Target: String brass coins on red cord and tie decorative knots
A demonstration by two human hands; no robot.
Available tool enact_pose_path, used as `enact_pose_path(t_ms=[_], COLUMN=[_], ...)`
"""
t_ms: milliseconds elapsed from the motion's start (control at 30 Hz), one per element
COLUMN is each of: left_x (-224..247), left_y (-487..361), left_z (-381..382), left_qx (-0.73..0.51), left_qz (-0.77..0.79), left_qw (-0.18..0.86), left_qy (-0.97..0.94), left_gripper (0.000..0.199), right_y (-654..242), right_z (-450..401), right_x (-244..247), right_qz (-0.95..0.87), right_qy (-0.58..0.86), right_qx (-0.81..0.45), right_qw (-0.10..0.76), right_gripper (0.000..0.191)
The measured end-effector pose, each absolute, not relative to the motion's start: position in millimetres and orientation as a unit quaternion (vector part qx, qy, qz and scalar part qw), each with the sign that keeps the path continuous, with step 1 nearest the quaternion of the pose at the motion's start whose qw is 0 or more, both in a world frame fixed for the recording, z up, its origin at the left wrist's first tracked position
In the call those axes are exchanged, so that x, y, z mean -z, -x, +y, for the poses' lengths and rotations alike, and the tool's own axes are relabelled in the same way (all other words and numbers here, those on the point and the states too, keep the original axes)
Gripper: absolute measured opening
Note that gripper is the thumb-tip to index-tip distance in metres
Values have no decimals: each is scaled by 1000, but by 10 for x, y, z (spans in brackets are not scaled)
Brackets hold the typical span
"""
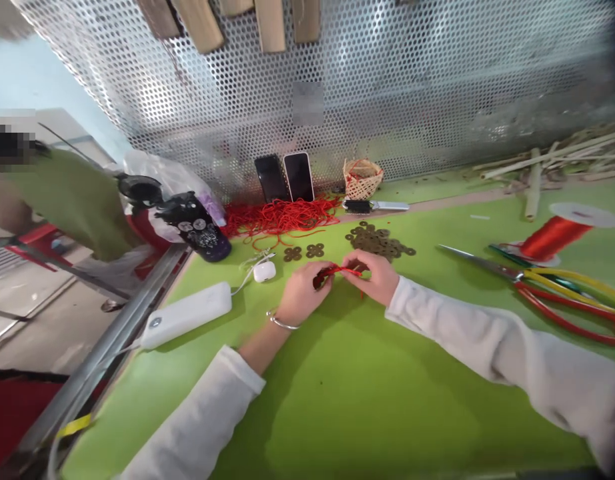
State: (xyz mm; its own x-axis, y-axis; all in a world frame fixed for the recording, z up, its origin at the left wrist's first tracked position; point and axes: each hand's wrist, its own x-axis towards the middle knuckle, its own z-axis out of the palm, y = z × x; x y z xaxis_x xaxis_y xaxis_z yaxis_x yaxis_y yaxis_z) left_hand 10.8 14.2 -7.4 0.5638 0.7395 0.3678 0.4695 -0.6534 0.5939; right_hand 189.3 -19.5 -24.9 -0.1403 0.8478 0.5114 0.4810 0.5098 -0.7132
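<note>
Left hand (306, 291) and right hand (375, 276) of the worker, meeting over a smooth, bright green tabletop (337, 400). The left hand is curled, its thumb brought toward the fingers, with hold of one end of a thin, bright red cord (340, 269) and of what appears to be a dark brown, coin-like piece (319, 279); how many such pieces lie within the grasp cannot be told. The right hand has thumb and forefinger drawn together on the cord, which spans the short gap between the two hands; a loose red end hangs just below the right fingertips.

Just beyond the left hand lie two flat, dark clusters of round, coin-like discs, a left one (292, 253) and a right one (315, 251). Beyond the right hand, near its knuckles, is a loose heap of round, brown, metal-looking discs with central holes (376, 241); farther past the left hand, a tangled mass of red cord (282, 219).

The step in hand is judged to be threading or knotting the cord at the held piece. Continuing would call for the left hand to steady the piece while the right guides the loose end through and draws it snug; slack or a slipped grip could loosen the work.
</note>
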Motion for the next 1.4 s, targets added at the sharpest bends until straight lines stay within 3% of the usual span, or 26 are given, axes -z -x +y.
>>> enact_pose_path(t_ms=[100, 233, 400, 767, 900, 1100, 1233, 1400], left_x=[40, 3, -26, -23, 8, 61, 115, 173], left_y=[-36, 25, 33, 123, 119, 175, 210, 216], left_z=[66, -66, -211, -522, -523, -469, -381, -306], left_qx=[-307, -329, -368, -401, -383, -383, -389, -402], left_qz=[353, 380, 394, 346, 317, 297, 311, 344], left_qw=[240, 268, 295, 482, 531, 562, 559, 526], left_qy=[-851, -822, -789, -698, -687, -671, -663, -666], left_gripper=[19, 34, 23, 43, 43, 30, 26, 30], right_y=[-1894, -1880, -1832, -1591, -1557, -1445, -1278, -1146], right_z=[-243, -353, -531, -817, -818, -803, -696, -559], right_x=[256, 231, 138, -18, 8, 93, 193, 315], right_qz=[-777, -808, -813, -814, -809, -742, -683, -631], right_qy=[432, 419, 426, 455, 462, 481, 483, 493], right_qx=[-136, -82, -22, 52, 32, -41, -124, -251], right_qw=[437, 405, 397, 357, 363, 466, 534, 544], right_gripper=[9, 13, 17, 18, 16, 22, 22, 23])
